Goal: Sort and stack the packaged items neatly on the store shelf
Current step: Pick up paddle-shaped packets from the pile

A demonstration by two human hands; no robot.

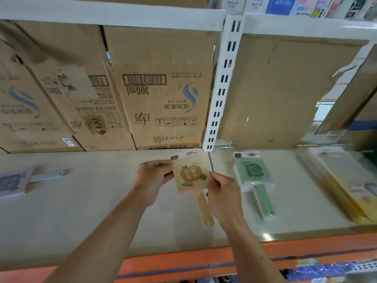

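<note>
The tan packaged item [190, 176] sits in the middle of the frame, and it is the only one of that colour I can count. It is a flat paddle shape with a printed card face, and its handle points down toward the lower edge of the picture. Both hands have it. My view shows the left hand [155, 176] with fingers curled, pinching the pack's upper left edge. The right hand [222, 193] has its thumb and curled fingers nipped on the lower right edge, just above the handle. The pack is over the pale shelf [91, 190]; I cannot tell whether the handle tip touches it.

Just right of the hands lies one green stack [255, 172] of the same paddle shape. I count at least three handles fanned out below it, but the exact number is too blurred to tell. At the far left of the frame lies one blue-grey pack [12, 182] with a grey handle, well apart from the hands. At the far right are pale yellow flat packs [346, 180], at least two, smeared.

Across the upper left stand three printed cartons [161, 88] side by side. One white slotted upright [222, 82] divides them from a plain cardboard panel [285, 88] at upper right. An orange shelf edge [183, 260] runs along the bottom.
</note>
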